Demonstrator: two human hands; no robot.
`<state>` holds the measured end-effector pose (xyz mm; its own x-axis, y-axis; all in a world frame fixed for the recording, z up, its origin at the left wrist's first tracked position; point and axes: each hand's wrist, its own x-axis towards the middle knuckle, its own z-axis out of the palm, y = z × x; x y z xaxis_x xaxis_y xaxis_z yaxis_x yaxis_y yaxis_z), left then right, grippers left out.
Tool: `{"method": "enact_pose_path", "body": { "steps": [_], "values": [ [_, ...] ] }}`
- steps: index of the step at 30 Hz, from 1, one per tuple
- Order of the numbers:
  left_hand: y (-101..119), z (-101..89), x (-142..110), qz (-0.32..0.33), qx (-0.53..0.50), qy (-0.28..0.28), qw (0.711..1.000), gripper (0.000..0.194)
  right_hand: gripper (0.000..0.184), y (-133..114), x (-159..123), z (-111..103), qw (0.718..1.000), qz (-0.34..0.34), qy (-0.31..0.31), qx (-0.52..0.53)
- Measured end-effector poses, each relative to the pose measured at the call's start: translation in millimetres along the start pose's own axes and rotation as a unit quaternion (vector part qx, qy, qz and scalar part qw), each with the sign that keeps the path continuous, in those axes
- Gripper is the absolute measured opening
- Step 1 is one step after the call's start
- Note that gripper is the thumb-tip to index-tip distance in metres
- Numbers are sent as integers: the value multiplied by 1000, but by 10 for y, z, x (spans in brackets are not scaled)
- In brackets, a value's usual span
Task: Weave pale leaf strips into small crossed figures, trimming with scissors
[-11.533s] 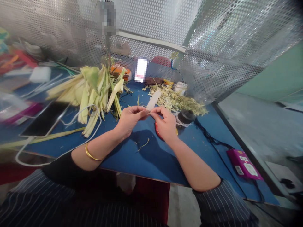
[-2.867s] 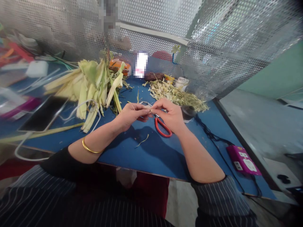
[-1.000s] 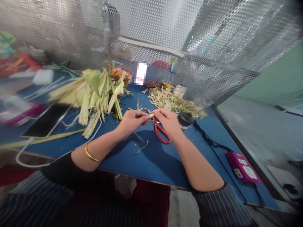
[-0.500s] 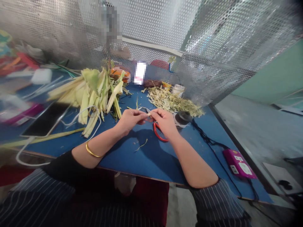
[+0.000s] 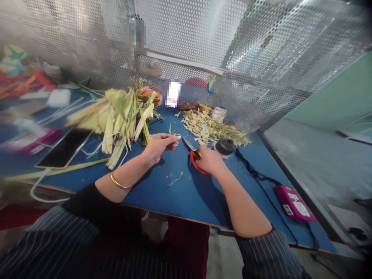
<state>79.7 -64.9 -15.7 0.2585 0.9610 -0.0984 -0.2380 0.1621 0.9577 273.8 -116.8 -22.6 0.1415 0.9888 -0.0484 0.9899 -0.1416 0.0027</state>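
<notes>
My left hand (image 5: 159, 148) pinches a small pale piece of husk (image 5: 178, 137) between thumb and fingertips, above the table. My right hand (image 5: 211, 161) is closed at the red handles of a pair of scissors (image 5: 189, 144); its fingers are partly hidden. The scissor blades point away and to the left, towards the pinched piece. Just beyond my right hand stands a dark spool of thread (image 5: 224, 147). A thin husk scrap (image 5: 176, 179) lies on the blue table (image 5: 157, 195) in front of me.
Long corn husks (image 5: 116, 112) are heaped at left, beside a phone (image 5: 64, 147) with a white cable. Cut husk bits (image 5: 203, 126) are piled at the back. A purple power box (image 5: 295, 202) with black cords sits at right. Perforated sheeting (image 5: 188, 35) rises behind.
My right hand has let go of the small piece and moved down and right onto the scissors' handles. My left hand keeps its pinch. The view has shifted slightly.
</notes>
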Motion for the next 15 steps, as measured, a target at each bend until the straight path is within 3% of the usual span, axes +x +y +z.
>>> {"method": "enact_pose_path", "body": {
  "steps": [2,4,7,9,10,12,15],
  "values": [
    [9,-17,21,-8,-13,8,1000,14,42,44,35,-22,996,19,-8,84],
    [13,-38,45,-8,-23,12,1000,14,41,60,39,-47,975,24,-3,219],
    [18,-77,83,2,-39,13,999,17,40,10,-10,-84,887,-13,5,463],
    [25,-101,106,7,-50,22,998,18,43,-53,-60,-99,827,-48,-2,561],
    [30,-111,116,7,-56,28,998,19,46,-82,-82,-100,810,-64,-9,583],
    [39,-123,131,7,-67,37,997,20,50,-124,-114,-87,808,-88,-21,582],
    [36,-127,148,10,-78,39,996,20,49,-139,-126,-54,845,-119,-7,522]
  ]
}}
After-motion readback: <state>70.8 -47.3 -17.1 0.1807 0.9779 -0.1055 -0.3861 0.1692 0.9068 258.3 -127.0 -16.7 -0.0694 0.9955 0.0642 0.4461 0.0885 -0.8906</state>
